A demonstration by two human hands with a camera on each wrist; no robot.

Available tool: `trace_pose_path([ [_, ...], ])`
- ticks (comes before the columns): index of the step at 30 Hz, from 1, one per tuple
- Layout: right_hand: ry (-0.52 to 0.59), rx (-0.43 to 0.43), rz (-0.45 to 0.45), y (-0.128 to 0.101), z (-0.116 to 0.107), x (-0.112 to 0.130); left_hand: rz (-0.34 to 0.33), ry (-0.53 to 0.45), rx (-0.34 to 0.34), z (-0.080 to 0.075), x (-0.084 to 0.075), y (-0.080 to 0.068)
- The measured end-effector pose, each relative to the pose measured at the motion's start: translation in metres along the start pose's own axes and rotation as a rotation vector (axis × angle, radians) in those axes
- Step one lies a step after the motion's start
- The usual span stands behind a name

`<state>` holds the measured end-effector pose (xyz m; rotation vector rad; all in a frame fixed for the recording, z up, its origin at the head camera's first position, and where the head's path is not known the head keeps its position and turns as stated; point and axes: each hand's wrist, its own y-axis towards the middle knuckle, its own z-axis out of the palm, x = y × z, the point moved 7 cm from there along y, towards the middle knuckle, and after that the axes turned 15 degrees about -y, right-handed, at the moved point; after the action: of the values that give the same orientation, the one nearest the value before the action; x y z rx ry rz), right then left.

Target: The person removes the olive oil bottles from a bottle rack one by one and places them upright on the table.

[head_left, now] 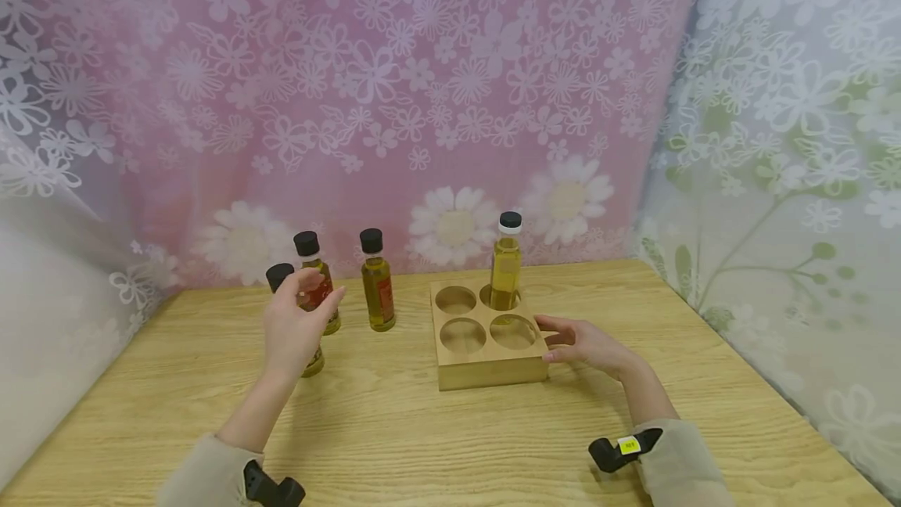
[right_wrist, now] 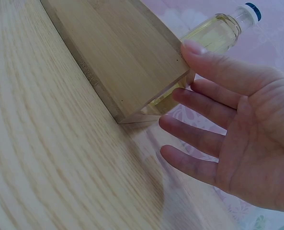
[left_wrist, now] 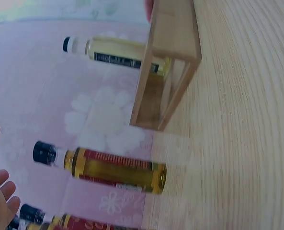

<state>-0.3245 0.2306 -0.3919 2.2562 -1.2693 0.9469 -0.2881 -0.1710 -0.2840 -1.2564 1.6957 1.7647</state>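
Observation:
A wooden holder with four round holes stands on the table. A pale oil bottle with a black cap stands in its back right hole. Three more capped bottles stand to the left: one alone, one behind my left hand, and one mostly hidden by that hand. My left hand hovers in front of those two with relaxed fingers, holding nothing. My right hand lies open by the holder's right side. In the right wrist view my right hand has straight fingers beside the holder.
The wooden table is backed by a pink flowered curtain and a white flowered one on the right. In the left wrist view a red-labelled bottle stands between the holder and my left hand's fingertips.

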Motion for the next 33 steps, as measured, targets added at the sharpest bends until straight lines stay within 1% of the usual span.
trace_pose_path([
  [3, -0.003, -0.002, -0.002, 0.000, 0.000, 0.000, -0.105, 0.004, 0.104, 0.018, 0.004, 0.004],
  [5, -0.005, 0.000, -0.002, 0.000, 0.001, -0.001, -0.165, -0.004, 0.161, 0.031, 0.005, 0.006],
  [7, -0.004, 0.004, -0.002, 0.000, 0.001, -0.001, -0.207, -0.014, 0.202, 0.043, 0.006, 0.008],
  [9, 0.001, 0.005, 0.000, 0.000, 0.001, -0.001, -0.235, -0.030, 0.229, 0.054, 0.006, 0.010],
  [12, 0.000, 0.002, 0.003, 0.000, 0.001, 0.000, -0.246, -0.049, 0.249, 0.069, 0.003, 0.012],
  [16, -0.005, 0.000, 0.006, -0.001, 0.000, 0.000, -0.243, -0.079, 0.273, 0.090, -0.004, 0.016],
  [21, -0.002, 0.001, 0.006, -0.001, 0.000, 0.000, -0.268, -0.149, 0.317, 0.117, -0.010, 0.019],
  [24, 0.001, 0.000, 0.007, -0.001, 0.000, 0.001, -0.276, -0.171, 0.341, 0.132, -0.013, 0.022],
  [29, 0.002, -0.007, 0.015, -0.001, -0.001, 0.001, -0.265, -0.159, 0.381, 0.153, -0.012, 0.028],
  [33, 0.002, -0.004, 0.016, -0.001, 0.000, 0.000, -0.265, -0.126, 0.397, 0.165, -0.008, 0.031],
])
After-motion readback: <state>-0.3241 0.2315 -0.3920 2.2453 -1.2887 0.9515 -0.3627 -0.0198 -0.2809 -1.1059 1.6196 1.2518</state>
